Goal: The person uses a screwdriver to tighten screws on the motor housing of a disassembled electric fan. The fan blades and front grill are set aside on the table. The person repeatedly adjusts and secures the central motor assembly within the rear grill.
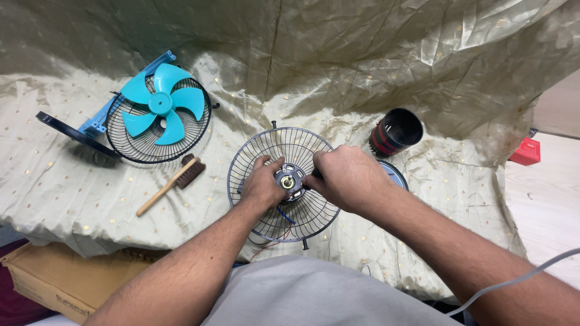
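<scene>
- Wire fan guard [302,148], flat on cloth; motor hub [289,180] at its centre.
- Left hand [261,184]: fingers curled on hub.
- Right hand [344,175]: fingers closed; object gripped hidden.
- Left of guard: wooden brush [172,183], teal fan [159,111].
- Right: black cylinder [396,131].
- Surface: gold cloth [362,66].

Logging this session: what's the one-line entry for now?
left hand: grips motor hub | right hand: at hub | wire fan guard: flat on cloth
</scene>
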